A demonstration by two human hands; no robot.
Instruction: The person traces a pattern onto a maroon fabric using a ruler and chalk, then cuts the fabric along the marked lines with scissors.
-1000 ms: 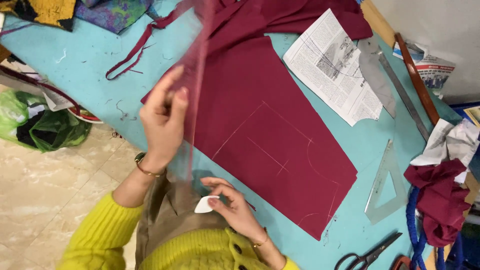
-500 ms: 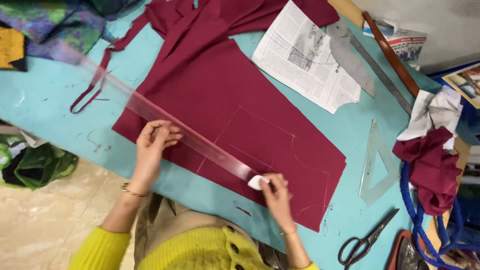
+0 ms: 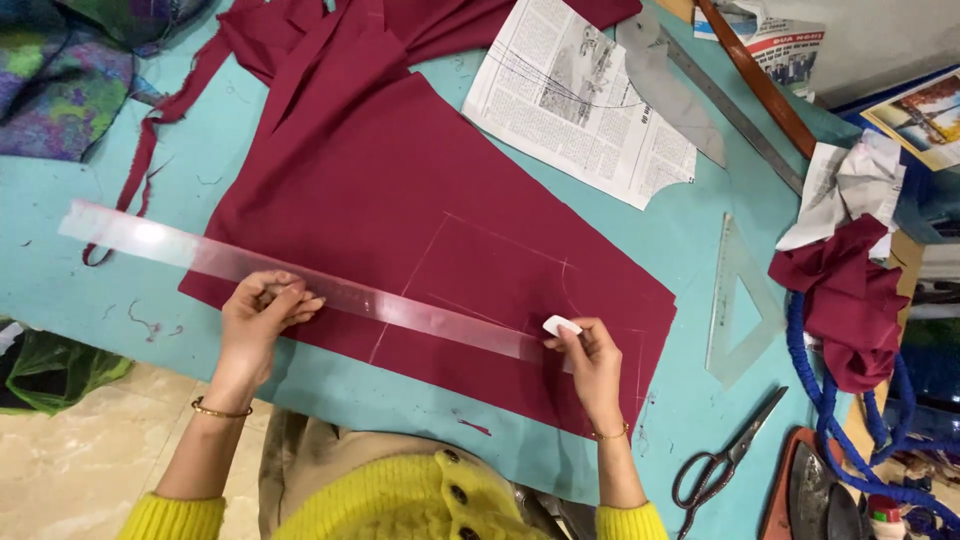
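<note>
Right fingers: your right hand (image 3: 592, 362) pinches a small white piece of tailor's chalk (image 3: 561, 325) between thumb and fingertips, closed on it; the chalk tip sits at the near end of the ruler.
Left fingers: your left hand (image 3: 262, 318) is spread flat with its fingertips pressing down on the clear ruler (image 3: 300, 282); it grips nothing and only pins the ruler to the cloth.
Ruler axis: the ruler runs long from the chalk, past your left fingertips, and on to its far end beyond the cloth edge on the turquoise table (image 3: 60, 290); it is slanted, higher at the left.
Key relation: the ruler's edge lies directly leftward of the chalk; the right hand is the nearer to its lower end.
Cloth: the maroon fabric (image 3: 420, 200) lies flat under both hands and carries faint chalk lines just beyond the chalk.
Hand pose: both forearms reach forward in yellow sleeves, wrists low, palms down.
Outward of the right hand: a clear set square (image 3: 735, 300), scissors (image 3: 725, 462), newspaper pattern (image 3: 580, 100).
</note>
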